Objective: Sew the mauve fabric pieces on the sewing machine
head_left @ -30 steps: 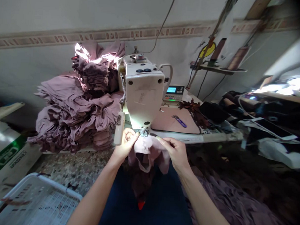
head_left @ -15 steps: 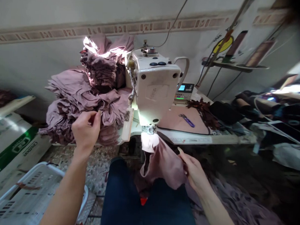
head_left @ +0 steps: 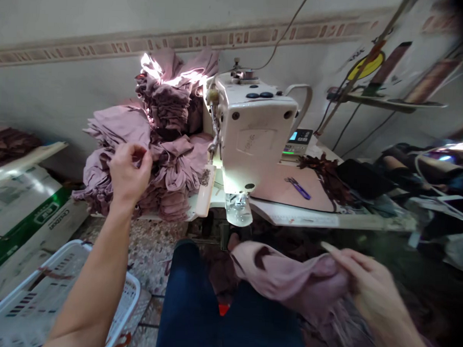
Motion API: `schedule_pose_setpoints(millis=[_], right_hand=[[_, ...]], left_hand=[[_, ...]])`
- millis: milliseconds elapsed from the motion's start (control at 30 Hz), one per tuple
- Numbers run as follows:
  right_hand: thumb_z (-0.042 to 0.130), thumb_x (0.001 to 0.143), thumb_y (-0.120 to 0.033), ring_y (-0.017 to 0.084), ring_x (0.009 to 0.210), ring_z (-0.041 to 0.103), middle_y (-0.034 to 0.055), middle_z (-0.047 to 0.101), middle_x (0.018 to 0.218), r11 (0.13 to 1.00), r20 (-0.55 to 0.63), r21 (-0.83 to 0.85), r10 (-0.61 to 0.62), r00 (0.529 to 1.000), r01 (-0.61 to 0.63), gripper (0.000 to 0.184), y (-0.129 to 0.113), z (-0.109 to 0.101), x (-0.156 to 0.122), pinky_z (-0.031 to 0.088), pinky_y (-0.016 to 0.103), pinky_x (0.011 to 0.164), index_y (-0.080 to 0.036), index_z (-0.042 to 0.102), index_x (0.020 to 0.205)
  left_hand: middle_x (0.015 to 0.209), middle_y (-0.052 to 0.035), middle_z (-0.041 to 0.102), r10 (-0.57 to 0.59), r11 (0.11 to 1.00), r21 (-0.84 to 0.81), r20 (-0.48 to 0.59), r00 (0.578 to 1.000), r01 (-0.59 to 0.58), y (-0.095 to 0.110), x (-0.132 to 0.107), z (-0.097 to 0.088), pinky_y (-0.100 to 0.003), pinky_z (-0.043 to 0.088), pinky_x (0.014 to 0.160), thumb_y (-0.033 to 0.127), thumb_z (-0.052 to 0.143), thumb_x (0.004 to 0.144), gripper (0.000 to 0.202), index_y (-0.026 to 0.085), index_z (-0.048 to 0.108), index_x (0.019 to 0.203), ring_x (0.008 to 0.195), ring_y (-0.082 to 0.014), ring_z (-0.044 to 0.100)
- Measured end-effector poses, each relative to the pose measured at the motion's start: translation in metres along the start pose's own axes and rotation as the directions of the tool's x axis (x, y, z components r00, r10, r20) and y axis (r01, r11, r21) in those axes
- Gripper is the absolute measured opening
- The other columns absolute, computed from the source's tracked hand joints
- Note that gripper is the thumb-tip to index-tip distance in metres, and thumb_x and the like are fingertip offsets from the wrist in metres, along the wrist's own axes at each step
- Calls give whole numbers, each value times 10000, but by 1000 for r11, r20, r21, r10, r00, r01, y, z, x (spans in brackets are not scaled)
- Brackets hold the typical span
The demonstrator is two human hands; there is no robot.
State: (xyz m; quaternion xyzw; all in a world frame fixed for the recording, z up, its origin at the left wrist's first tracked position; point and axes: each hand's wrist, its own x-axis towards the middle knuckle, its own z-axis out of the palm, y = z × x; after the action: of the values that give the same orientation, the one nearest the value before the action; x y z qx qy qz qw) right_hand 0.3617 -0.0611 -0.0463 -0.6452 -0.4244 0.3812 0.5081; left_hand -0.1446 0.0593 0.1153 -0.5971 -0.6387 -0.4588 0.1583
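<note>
My right hand (head_left: 368, 282) grips a mauve cloth piece (head_left: 288, 273) at its right end. The cloth hangs over my lap, apart from the sewing machine (head_left: 252, 138), and has an opening at its left end. My left hand (head_left: 129, 174) is closed in a pinch in front of the pile of mauve cloth pieces (head_left: 118, 125). Whether a cloth edge is between its fingertips I cannot make out. Under the lit machine head, the small rounded sewing bed (head_left: 238, 213) shows bare.
Purple-handled thread snips (head_left: 298, 188) lie on the pink mat right of the machine. Thread cones (head_left: 433, 82) stand on a rack above. A white plastic basket (head_left: 131, 304) and a carton (head_left: 56, 217) are at lower left. More mauve cloth (head_left: 347, 332) lies low on the right.
The mauve cloth has come away from under the machine head, drawn right and toward me by my right hand. My left hand has moved slightly up and left over the pile.
</note>
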Motion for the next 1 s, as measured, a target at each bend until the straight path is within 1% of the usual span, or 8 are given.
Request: schedule_pose_setpoints(millis=[100,200,333,433,533,767,900,1000], right_hand=[[899,582,-545,330,765,735,153,813,821,965,-137,-257,26,990,-61,289,5,-30,17,544,386,603,-277,851,682],[887,555,-589,388,877,769,162,844,902,951,-28,-308,21,999,-28,391,12,-17,8,600,430,708,-258,889,762],[837,770,-652,263,602,689,80,727,593,992,343,-129,42,938,3,456,15,61,-52,567,346,603,-211,819,657],[914,759,-562,218,631,672,80,820,828,1000,497,-6,-3,868,7,400,12,129,-103,528,299,569,-198,868,918],[964,724,-465,181,608,629,28,787,863,999,599,33,12,800,-41,452,11,177,-129,491,272,542,-199,811,1056],[886,768,-353,280,920,742,35,796,986,997,531,-80,27,847,19,370,17,170,-95,578,350,825,-210,714,1063],[920,773,-415,282,1021,724,56,752,1118,986,455,-108,-68,888,131,462,11,146,-68,569,357,875,-226,713,1139],[909,830,-416,271,1050,702,58,703,1109,949,578,-122,-169,799,289,288,3,138,-58,549,359,932,-236,799,1026]], left_hand=[[850,-23,699,-1,963,-267,106,994,30,25,-46,-8,-258,507,663,341,675,1012,154,188,663,1014,726,-165,658],[793,-1,688,-38,841,-506,295,955,190,54,-114,-16,-248,494,599,388,676,1038,176,214,649,1036,630,-146,627],[747,7,672,-152,690,-555,515,843,464,83,-199,-6,-245,492,617,427,666,1051,204,225,652,1074,650,-151,635],[647,39,602,-241,520,-503,689,684,690,91,-235,12,-240,476,573,501,680,1030,311,210,674,1138,570,-140,575],[907,-66,784,-239,401,-463,780,578,791,87,-249,25,-282,600,758,517,731,984,375,172,744,1130,819,-203,741],[1419,-142,750,137,719,-485,801,582,498,47,-228,21,-377,596,1047,341,690,1017,380,211,762,1366,1298,-297,712],[1034,-99,805,301,877,-433,832,465,206,36,-217,25,-330,562,873,334,773,972,163,202,817,1056,973,-263,734],[857,-58,703,359,880,-451,837,414,150,43,-214,32,-282,484,768,365,701,1037,267,183,757,850,847,-210,656]])
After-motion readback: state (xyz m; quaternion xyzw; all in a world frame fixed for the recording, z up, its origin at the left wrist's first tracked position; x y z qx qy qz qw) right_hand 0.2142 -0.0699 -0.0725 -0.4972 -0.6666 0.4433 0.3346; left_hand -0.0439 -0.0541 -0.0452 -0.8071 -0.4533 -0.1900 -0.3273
